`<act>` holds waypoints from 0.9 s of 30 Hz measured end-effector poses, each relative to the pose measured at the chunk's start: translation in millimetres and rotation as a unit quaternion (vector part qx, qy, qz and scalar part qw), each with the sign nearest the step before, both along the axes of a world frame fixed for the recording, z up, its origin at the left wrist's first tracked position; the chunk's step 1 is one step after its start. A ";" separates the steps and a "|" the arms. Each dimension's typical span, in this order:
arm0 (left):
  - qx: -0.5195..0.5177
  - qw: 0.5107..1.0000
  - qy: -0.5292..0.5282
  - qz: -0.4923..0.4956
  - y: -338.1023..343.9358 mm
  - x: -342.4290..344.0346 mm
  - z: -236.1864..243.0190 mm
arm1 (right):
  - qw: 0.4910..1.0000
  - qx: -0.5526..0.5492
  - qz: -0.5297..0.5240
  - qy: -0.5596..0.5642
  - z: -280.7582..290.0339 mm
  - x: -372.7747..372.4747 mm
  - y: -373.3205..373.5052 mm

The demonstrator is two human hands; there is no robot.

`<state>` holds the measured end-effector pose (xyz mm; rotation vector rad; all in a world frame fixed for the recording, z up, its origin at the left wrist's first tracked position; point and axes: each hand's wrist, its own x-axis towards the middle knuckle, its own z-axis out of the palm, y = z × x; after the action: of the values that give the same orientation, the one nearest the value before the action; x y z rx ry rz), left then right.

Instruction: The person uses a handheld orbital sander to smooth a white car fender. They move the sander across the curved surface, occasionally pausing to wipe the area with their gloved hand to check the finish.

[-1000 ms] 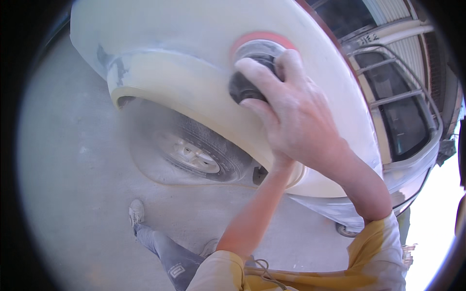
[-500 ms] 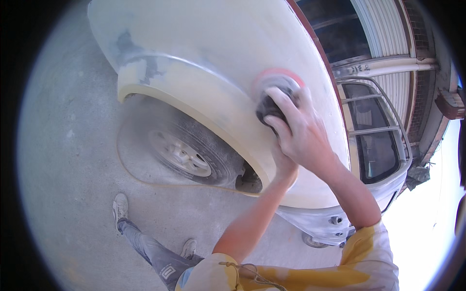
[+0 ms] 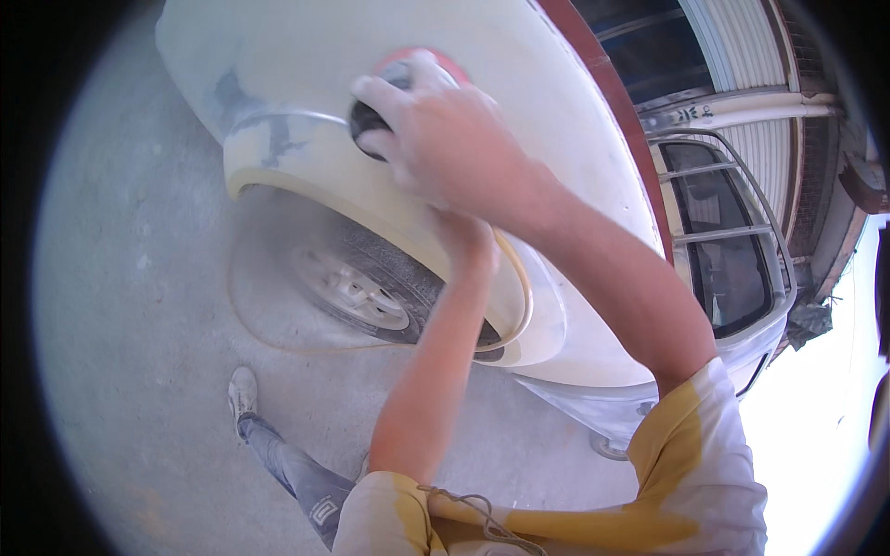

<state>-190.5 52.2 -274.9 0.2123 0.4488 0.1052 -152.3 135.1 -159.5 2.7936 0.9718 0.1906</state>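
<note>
- Head view: a sander [image 3: 389,88], dark-bodied with a red-orange disc, is pressed on the cream fender [image 3: 324,56] above the wheel arch.
- Right hand [image 3: 445,139] is clamped over the sander's top, fingers wrapped round its body.
- Left hand [image 3: 468,236] is set against the fender's lower edge, just under the right wrist; whether its fingers are curled or spread cannot be told, as the right arm hides them.
- Grey patches are seen on the fender left of the sander.
- A dusty wheel [image 3: 357,287] sits under the arch.
- A pale shoe [image 3: 243,389] is planted on the concrete floor [image 3: 120,306].
- No packages or containers can be made out.
</note>
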 end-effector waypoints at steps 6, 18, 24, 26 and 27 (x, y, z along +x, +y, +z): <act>0.436 0.866 -0.159 -0.185 -150.9 -107.8 -32.8 | 0.990 0.052 -0.134 0.008 35.3 -121.0 -125.5; 0.527 0.683 -0.342 -0.372 -278.3 -252.4 -116.2 | 0.795 0.301 -0.431 -0.303 -72.1 -322.9 -340.3; 0.541 0.645 -0.394 -0.369 -303.3 -268.3 -92.1 | 0.614 0.379 -0.535 -0.440 -63.3 -313.9 -380.4; 0.537 0.641 -0.411 -0.364 -317.3 -277.5 -79.3 | 0.622 0.378 -0.535 -0.430 -48.4 -324.0 -398.7; 0.536 0.638 -0.418 -0.362 -322.7 -281.1 -71.4 | 0.624 0.383 -0.537 -0.419 -40.6 -328.5 -404.1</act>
<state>-471.6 -270.5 -346.3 1.4512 -0.7410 -0.3478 -480.8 -268.9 -200.2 2.6434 -1.2433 1.7562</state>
